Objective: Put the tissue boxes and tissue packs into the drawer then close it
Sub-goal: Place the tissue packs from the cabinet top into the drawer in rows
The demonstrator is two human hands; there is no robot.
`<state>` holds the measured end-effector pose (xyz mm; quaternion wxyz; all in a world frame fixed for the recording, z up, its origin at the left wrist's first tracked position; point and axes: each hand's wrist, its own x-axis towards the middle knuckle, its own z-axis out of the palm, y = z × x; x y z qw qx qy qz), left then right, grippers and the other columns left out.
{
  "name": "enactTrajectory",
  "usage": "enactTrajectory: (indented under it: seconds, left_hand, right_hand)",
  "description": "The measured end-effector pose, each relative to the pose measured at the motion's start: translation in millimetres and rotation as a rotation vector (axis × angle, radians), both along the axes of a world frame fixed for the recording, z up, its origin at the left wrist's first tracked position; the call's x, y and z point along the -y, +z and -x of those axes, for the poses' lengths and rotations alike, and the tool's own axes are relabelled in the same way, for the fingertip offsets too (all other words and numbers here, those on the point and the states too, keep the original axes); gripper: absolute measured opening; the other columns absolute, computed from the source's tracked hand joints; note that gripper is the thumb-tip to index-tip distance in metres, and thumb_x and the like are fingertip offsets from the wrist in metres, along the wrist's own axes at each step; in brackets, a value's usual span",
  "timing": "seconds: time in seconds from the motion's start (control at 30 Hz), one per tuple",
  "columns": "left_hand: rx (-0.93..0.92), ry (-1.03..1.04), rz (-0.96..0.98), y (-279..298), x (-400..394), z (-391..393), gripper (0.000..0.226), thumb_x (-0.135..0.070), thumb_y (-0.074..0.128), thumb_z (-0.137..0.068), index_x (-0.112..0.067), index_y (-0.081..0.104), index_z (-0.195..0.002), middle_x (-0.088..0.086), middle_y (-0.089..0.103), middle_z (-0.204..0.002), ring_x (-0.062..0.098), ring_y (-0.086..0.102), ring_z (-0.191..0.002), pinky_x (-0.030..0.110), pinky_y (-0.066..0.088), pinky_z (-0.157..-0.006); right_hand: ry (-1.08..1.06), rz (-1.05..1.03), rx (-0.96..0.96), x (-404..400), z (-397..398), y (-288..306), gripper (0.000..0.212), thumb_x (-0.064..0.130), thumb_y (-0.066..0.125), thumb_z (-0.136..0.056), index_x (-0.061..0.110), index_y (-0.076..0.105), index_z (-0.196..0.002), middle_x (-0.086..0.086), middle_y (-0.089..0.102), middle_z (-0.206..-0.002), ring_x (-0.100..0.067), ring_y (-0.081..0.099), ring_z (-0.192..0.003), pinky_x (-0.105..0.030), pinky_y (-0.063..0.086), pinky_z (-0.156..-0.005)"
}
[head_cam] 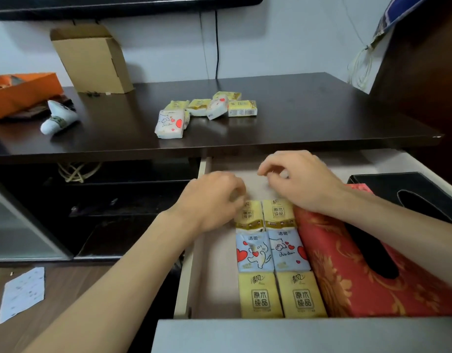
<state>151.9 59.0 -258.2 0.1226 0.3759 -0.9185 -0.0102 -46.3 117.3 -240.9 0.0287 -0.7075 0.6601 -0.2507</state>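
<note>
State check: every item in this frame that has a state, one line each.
Drawer: open, part filled.
Six tissue packs in drawer: flat, two columns.
Red tissue box: in drawer, tilted.
Black tissue box: in drawer, right.
Loose tissue packs: on the tabletop.
Cardboard box: flaps open.
Left hand: on top-left pack.
Right hand: empty, fingers curled.

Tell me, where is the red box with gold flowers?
The red tissue box with gold flowers lies in the open drawer, between the tissue packs and the black tissue box.
</note>
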Motion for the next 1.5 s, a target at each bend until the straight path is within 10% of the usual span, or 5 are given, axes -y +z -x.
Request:
enactTrajectory:
  seconds: [0.2, 0.37, 0.57, 0.87, 1.5]
  left_hand:
    - [-0.614, 0.262, 0.220, 26.5, 50.4, -24.4, 0.026, -0.026, 0.055, -0.088, -0.024, 0.070, -0.109, -0.007, 0.060, -0.118, 0.013, 0.052, -0.114, 0.040, 0.052, -0.085]
    - [-0.479, 0.583, 0.242, 4.7, 91.8, -21.7, 0.051, -0.031, 0.046, -0.097, -0.024, 0.043, -0.148, 0.019, 0.017, -0.163, 0.036, 0.013, -0.150, 0.049, 0.022, -0.116]
    - [-0.515, 0.604, 0.264, -13.0, 105.5, -21.2, 0.045, -0.044, 0.041, -0.097, -0.028, 0.059, -0.135, 0.011, 0.046, -0.146, 0.030, 0.043, -0.127, 0.042, 0.027, -0.106]
    - [-0.855, 0.483, 0.234, -9.7, 89.3, -22.2, 0.024, -0.035, 0.066, -0.091, -0.024, 0.078, -0.108, 0.002, 0.061, -0.118, 0.020, 0.057, -0.105, 0.040, 0.045, -0.094]
    - [-0.282, 0.286, -0.110, 39.3, 66.0, -24.1, 0.048, -0.040, 0.062, -0.090, -0.024, 0.061, -0.135, 0.008, 0.033, -0.160, 0.023, 0.016, -0.150, 0.049, 0.028, -0.113]
  right_hand:
    - [-0.015, 0.209, 0.153, 63.5, 0.6, 33.3, 0.030, 0.017, 0.056, -0.088, 0.027, 0.072, -0.111, 0.012, 0.063, -0.109, -0.016, 0.057, -0.111, -0.040, 0.047, -0.090]
    - [-0.023, 0.098, 0.165, 141.5, -20.4, 37.3, 0.048, 0.020, 0.061, -0.089, 0.021, 0.060, -0.137, -0.006, 0.053, -0.143, -0.027, 0.040, -0.138, -0.041, 0.039, -0.106]
    - [-0.003, 0.114, -0.104, 195.2, -28.9, 29.4, 0.066, 0.026, 0.064, -0.092, 0.017, 0.045, -0.154, -0.008, 0.035, -0.165, -0.030, 0.022, -0.154, -0.045, 0.025, -0.120]
    - [-0.058, 0.271, -0.201, 178.0, -35.5, 29.6, 0.032, 0.018, 0.058, -0.095, 0.029, 0.079, -0.118, -0.014, 0.073, -0.115, -0.037, 0.062, -0.113, -0.046, 0.054, -0.089]
    - [0.160, -0.112, 0.479, 121.7, 7.7, 28.5, 0.026, 0.021, 0.088, -0.077, 0.022, 0.063, -0.084, -0.003, 0.070, -0.113, -0.021, 0.064, -0.104, -0.040, 0.050, -0.096]
